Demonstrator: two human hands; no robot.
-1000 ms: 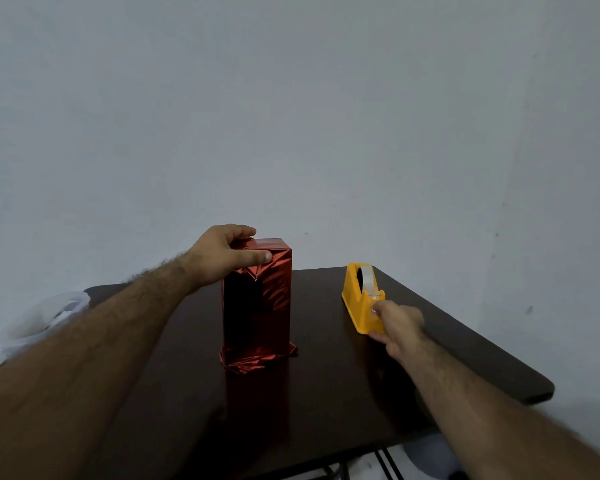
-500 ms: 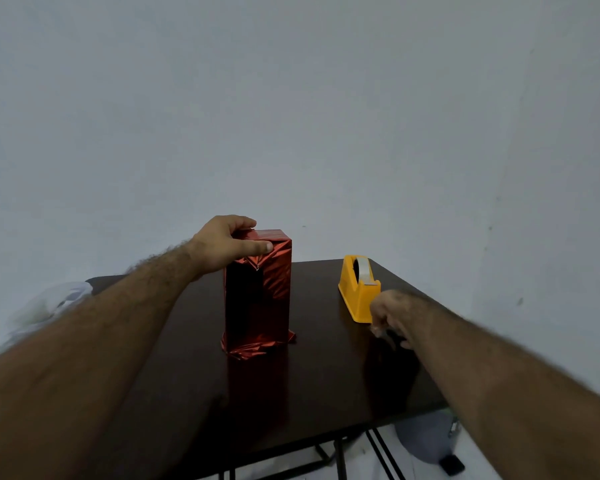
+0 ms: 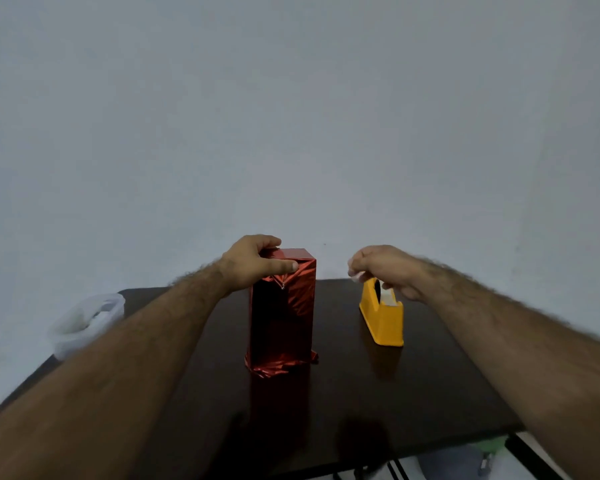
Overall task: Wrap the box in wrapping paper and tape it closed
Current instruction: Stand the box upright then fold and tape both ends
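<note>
At the centre of the frame the box (image 3: pixel 282 310), wrapped in shiny red paper, stands upright on the dark table (image 3: pixel 413 393), and the left hand (image 3: pixel 252 263) grips its top, thumb pressed across the folded flap. Right of it, the right hand (image 3: pixel 383 266) pinches a strip of tape (image 3: pixel 355 276) above the yellow tape dispenser (image 3: pixel 383 318)

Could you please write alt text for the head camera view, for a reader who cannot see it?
A person's left hand grips the top of an upright box wrapped in shiny red paper on a dark table, while the right hand pinches a strip of tape above a yellow tape dispenser.
</note>
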